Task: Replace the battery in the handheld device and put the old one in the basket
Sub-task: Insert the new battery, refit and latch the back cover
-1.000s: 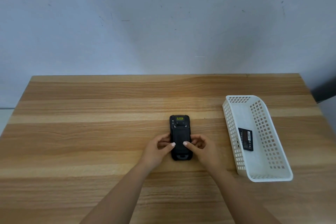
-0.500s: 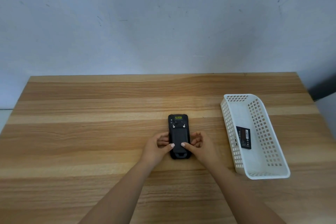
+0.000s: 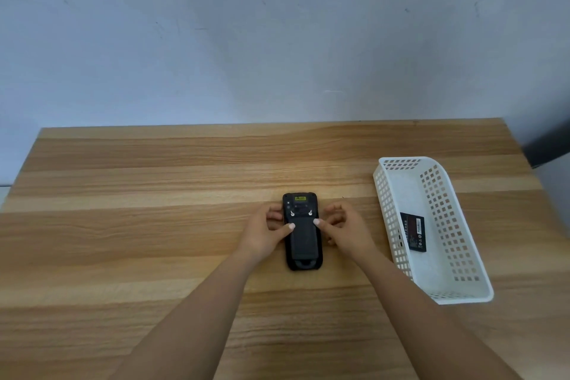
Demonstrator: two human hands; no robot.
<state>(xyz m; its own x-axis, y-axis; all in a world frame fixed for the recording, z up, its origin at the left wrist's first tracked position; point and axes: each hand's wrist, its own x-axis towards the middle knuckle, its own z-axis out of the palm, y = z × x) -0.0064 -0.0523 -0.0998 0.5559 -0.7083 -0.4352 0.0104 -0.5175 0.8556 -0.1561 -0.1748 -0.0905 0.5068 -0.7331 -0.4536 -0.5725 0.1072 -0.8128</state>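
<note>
Wooden table [image 3: 154, 225], striped grain; scuffed pale wall [image 3: 277, 40] behind; dark object [image 3: 552, 145] far right.

Soft even light, faint glare on table [image 3: 277, 173], wide-angle bowing at edges

wooden table [image 3: 154, 225] carries black handheld device [image 3: 303, 244] (face down) and white basket [image 3: 462, 293].

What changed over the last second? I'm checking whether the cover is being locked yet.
Both hands slid up the device, away from the person: the left hand and right hand now have their thumbs near the top of the back cover, just below the two silver latches. Nothing was picked up or let go. The device lies face down as before, and the battery stays in the basket.
</note>
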